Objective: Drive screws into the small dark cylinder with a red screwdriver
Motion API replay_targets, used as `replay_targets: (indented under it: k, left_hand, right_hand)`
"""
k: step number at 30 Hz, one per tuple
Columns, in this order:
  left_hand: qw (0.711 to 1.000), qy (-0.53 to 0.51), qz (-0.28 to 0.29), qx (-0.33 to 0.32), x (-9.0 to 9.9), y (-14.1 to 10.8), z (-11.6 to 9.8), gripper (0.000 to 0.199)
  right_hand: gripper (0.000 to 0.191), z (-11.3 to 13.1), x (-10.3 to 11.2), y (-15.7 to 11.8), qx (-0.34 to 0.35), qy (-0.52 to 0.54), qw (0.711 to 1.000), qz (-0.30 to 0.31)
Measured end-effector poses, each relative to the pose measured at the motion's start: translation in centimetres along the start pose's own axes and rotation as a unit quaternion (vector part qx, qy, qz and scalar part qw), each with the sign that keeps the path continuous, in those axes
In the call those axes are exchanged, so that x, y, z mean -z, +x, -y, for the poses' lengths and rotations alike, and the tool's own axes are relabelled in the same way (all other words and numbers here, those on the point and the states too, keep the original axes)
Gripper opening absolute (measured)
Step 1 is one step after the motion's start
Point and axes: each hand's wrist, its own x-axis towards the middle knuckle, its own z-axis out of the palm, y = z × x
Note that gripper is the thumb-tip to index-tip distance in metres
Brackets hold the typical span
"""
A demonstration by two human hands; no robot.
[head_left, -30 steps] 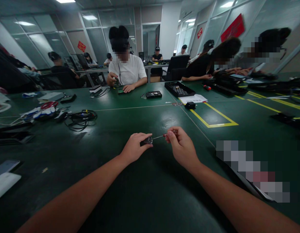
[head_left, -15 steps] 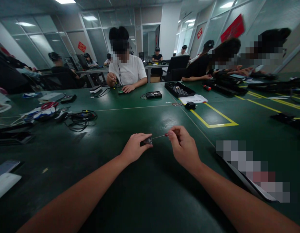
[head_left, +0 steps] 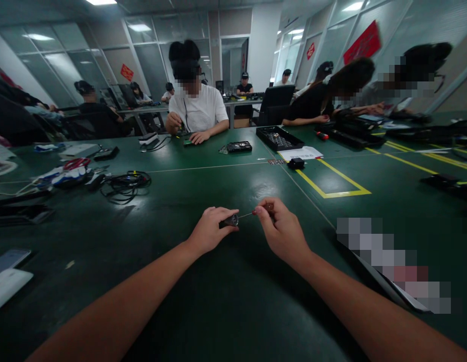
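- Far left, table edge: white flat object point(head_left: 9, 289), well apart from both hands.
- Left, further back: coil of black cable point(head_left: 130, 187) on the green table point(head_left: 173, 188).
- Across the table, left of centre: person in a white shirt point(head_left: 209, 103), one hand by a small green board point(head_left: 191, 143).
- Centre: left hand point(head_left: 208, 231) grasping a dark cylinder point(head_left: 230, 220) between thumb and fingers; its round end faces right, towards the other hand.
- Cylinder position: at the fingertips of the left hand, left of the right hand and apart from it.
- Between the hands: thin shaft of a screwdriver point(head_left: 247, 215), running from the right fingers to the cylinder's end. Cannot tell whether the tip is inside.
- Right of centre: right hand point(head_left: 282, 229) closed around the screwdriver's reddish handle, largely hidden by the fingers.
- Beyond the right hand: small black block point(head_left: 296, 164), near a yellow tape outline point(head_left: 346, 193).
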Motion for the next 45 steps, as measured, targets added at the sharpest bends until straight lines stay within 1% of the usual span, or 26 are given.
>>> replay_targets:
  k: [4,9,15,19,25,32,37,39,45]
  left_hand:
    - [1.0,-0.004,-0.006,0.01,0.0,0.01,-0.04,0.046]
    - [1.0,-0.008,-0.013,0.016,-0.07,0.12,-0.12,0.045]
    - [1.0,-0.004,-0.008,0.004,-0.02,0.01,-0.04,0.046]
    - [1.0,0.001,-0.007,-0.002,-0.09,-0.02,0.11,0.045]
    - [1.0,0.001,-0.004,0.003,-0.08,0.13,-0.07,0.044]
    - [1.0,-0.004,-0.013,0.016,-0.04,0.16,-0.03,0.044]
    - [1.0,-0.005,-0.013,0.022,-0.01,0.17,-0.08,0.045]
    - [1.0,-0.007,-0.015,0.02,0.0,0.16,-0.08,0.045]
    - [1.0,-0.011,-0.016,0.017,0.1,0.14,-0.11,0.044]
  right_hand:
    - [0.015,0.1,0.12,-0.04,-0.008,-0.016,1.0,-0.021]
    - [0.016,0.18,0.28,0.04,-0.011,-0.005,0.999,-0.044]
    - [0.014,0.39,0.05,-0.07,0.008,-0.002,1.0,-0.005]
    - [0.015,0.35,0.0,-0.08,0.008,-0.023,1.0,0.006]
    - [0.017,0.27,-0.01,-0.06,0.011,-0.035,0.999,0.01]
    - [0.016,0.09,0.15,0.18,0.01,-0.058,0.998,-0.031]
    - [0.016,0.11,0.34,0.2,0.0,-0.051,0.998,-0.039]
    - [0.016,0.17,0.33,0.09,0.003,-0.04,0.999,-0.036]
    - [0.017,0.11,0.14,0.04,-0.002,-0.027,1.0,0.001]
